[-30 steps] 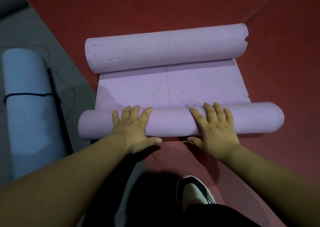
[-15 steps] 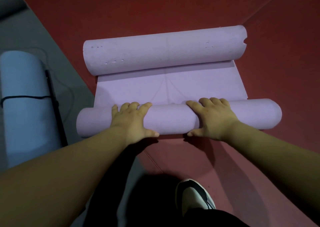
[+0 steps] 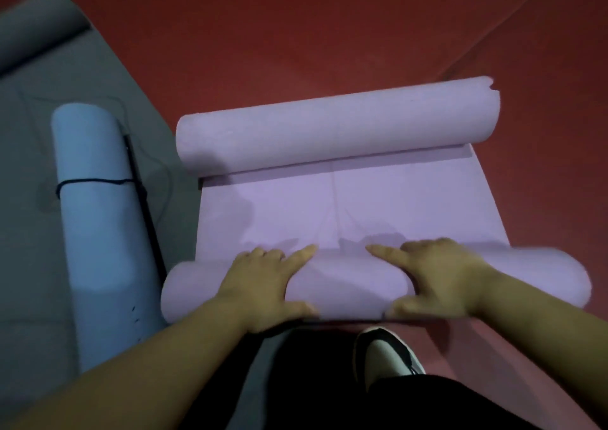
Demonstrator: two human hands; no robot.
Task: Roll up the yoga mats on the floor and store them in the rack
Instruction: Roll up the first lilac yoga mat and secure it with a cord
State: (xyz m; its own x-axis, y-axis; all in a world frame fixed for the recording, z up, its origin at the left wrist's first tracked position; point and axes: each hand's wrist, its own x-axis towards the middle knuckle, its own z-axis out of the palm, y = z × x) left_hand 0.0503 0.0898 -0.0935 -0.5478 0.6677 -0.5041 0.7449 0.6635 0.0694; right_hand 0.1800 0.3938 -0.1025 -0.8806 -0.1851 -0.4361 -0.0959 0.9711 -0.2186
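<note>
I log the lilac mat [image 3: 362, 206] at centre frame as plain, with faint darker lines fanning across its flat middle. Blue mat [image 3: 95, 239] at left is pale, ringed by one black cord [image 3: 95, 182]. Grey mat [image 3: 29, 153] at upper left is unpatterned. Floor [image 3: 296, 28] is dull red. Shoe [image 3: 385, 354] at bottom centre is black with a white toe.

Left hand [image 3: 263, 285] and right hand [image 3: 441, 281] reach forward palm-down, fingers curved over the near roll of the purple yoga mat [image 3: 348, 285], thumbs on its near side, index fingers angled inward.
</note>
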